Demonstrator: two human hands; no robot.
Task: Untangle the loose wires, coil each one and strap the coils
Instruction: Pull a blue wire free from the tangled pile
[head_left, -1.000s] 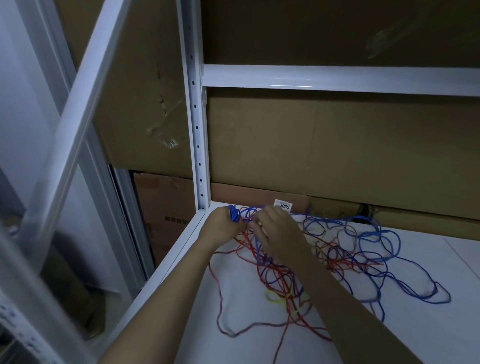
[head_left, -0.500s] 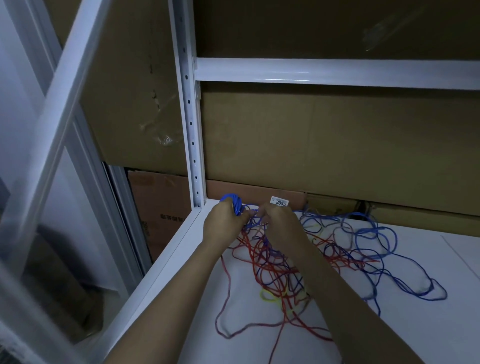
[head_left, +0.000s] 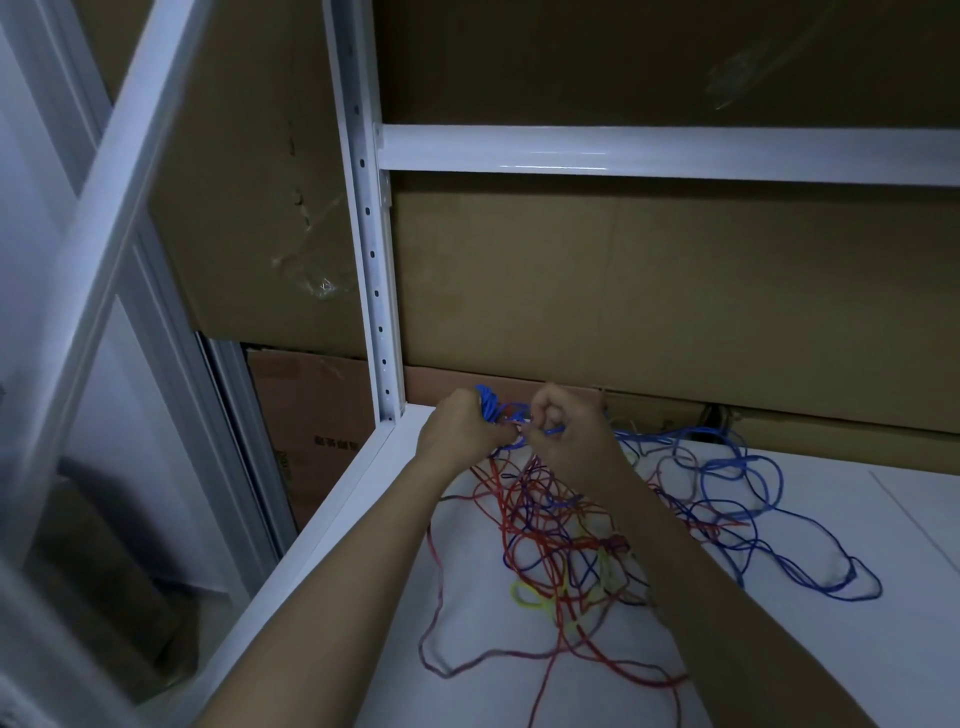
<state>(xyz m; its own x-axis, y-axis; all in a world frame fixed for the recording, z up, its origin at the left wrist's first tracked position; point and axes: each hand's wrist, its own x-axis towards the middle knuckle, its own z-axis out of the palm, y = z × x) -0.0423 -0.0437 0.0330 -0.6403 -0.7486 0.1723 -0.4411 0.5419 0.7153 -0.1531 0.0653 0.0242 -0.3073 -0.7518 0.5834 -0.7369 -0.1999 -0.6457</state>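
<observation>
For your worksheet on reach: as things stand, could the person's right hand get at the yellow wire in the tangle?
Probably not at once. The right hand is pinching the blue wire, and the yellow wire lies under red wire strands nearer the person. The hand would have to let go first.

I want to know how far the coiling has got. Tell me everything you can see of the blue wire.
The blue wire is thin, flexible and looks plastic-coated. A small bunch of it is gripped in the left hand, sticking up above the fist; the right hand pinches a strand beside it. The rest lies uncoiled in loose loops on the white shelf, partly tangled with red wires.
</observation>
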